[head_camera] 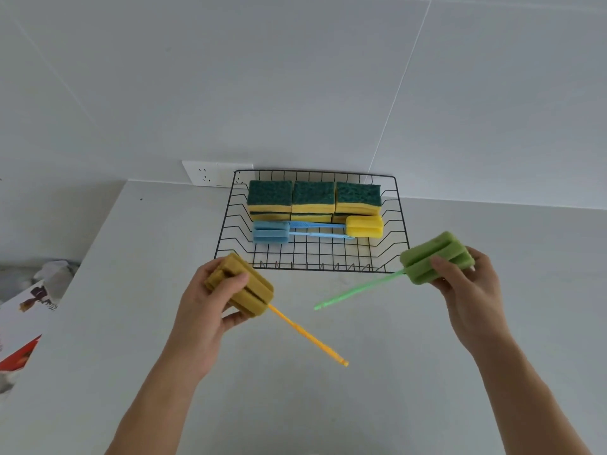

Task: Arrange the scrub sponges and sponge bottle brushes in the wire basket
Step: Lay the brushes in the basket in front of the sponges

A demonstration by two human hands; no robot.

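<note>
Left hand (pixel 210 290) clamped on the ochre brush (pixel 241 285), right hand (pixel 466 280) on the green brush (pixel 435 257), both just short of the basket (pixel 230 218) near rim at the counter's (pixel 328 405) far edge, handles crossways to the blue brush (pixel 271 232) and yellow brush (pixel 364 226) inside.

In the basket (pixel 391 224), sponges (pixel 313 197) line the back, two brushes (pixel 315 229) before them.

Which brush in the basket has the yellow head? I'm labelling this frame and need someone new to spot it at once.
Find the black wire basket against the wall. In front of its row of green-topped sponges lie two brushes head to tail. The yellow brush has its head on the right and a blue handle; the blue brush has its head on the left.
</note>
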